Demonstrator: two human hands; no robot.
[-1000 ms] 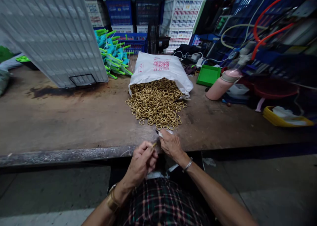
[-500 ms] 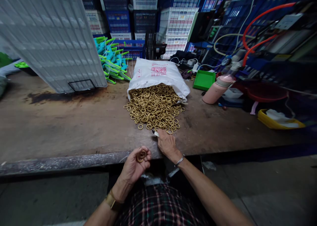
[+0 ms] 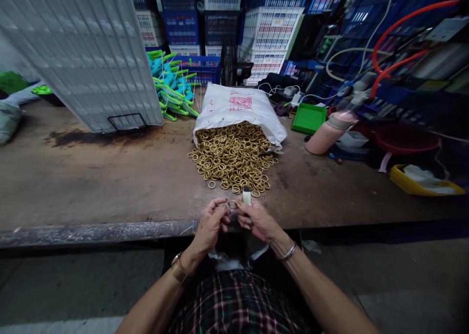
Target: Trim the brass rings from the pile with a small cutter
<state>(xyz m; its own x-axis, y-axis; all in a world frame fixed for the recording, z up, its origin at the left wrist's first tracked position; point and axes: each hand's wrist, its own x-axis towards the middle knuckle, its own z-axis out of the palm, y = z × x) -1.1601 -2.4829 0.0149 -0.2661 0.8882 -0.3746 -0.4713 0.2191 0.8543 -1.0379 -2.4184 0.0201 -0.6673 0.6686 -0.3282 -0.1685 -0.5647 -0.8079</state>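
Head view: left hand (image 3: 212,224) and right hand (image 3: 260,220) pinch one gold ring (image 3: 232,207). A ring pile (image 3: 234,158) spills from the white bag (image 3: 223,112).

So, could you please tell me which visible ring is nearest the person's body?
The single ring between the left hand and the right hand; the other visible rings are farther away, in or around the mouth of the white bag.

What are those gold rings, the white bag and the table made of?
The rings look like metal, maybe brass: yellow-gold with a dull shine, though coated plastic is possible. The bag seems to be plastic, perhaps woven, with a slight sheen and soft creases. The table is probably wood: brown, dull and stained.
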